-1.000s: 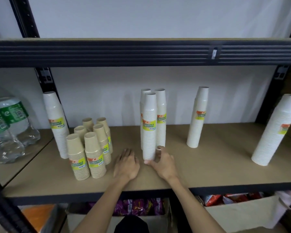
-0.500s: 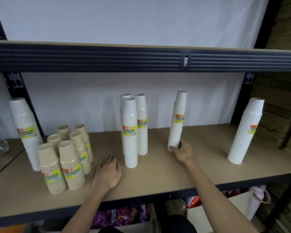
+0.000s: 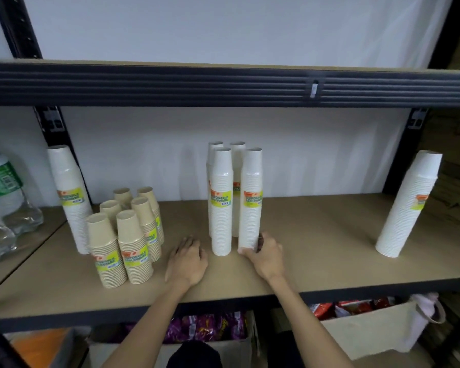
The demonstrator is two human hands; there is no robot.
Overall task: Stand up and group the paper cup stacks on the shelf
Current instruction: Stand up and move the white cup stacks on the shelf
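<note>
The white cup stack [image 3: 251, 200] held by the right hand [image 3: 266, 254] stands upright on the shelf [image 3: 316, 251], near the middle and toward the front. It sits just beside three other tall white stacks: a front one [image 3: 221, 203] immediately to its left and two more [image 3: 237, 166] behind them, so the four form a tight cluster. Whether the held stack touches its neighbours cannot be told. Each carries a yellow and green label around its middle.

The right hand wraps the base of the stack, its fingers [image 3: 243, 251] curled around the lowest cups from the right and front. The left hand [image 3: 187, 258] lies flat on the shelf just left of the cluster, palm down, fingers spread loosely and gripping nothing.

Further left stands a group of six shorter tan cup stacks [image 3: 129, 235], all upright and close together, with the same kind of label. Behind and left of them a wider white stack [image 3: 71, 197] stands alone near the shelf's upright post. Well apart on the right, another wide white stack [image 3: 406, 205] stands by itself, appearing to lean in the wide-angle view.

At the far left, clear water bottles [image 3: 3, 208] with green labels rest on the adjoining shelf. Below the shelf, boxes hold colourful snack packets [image 3: 207, 328].
</note>
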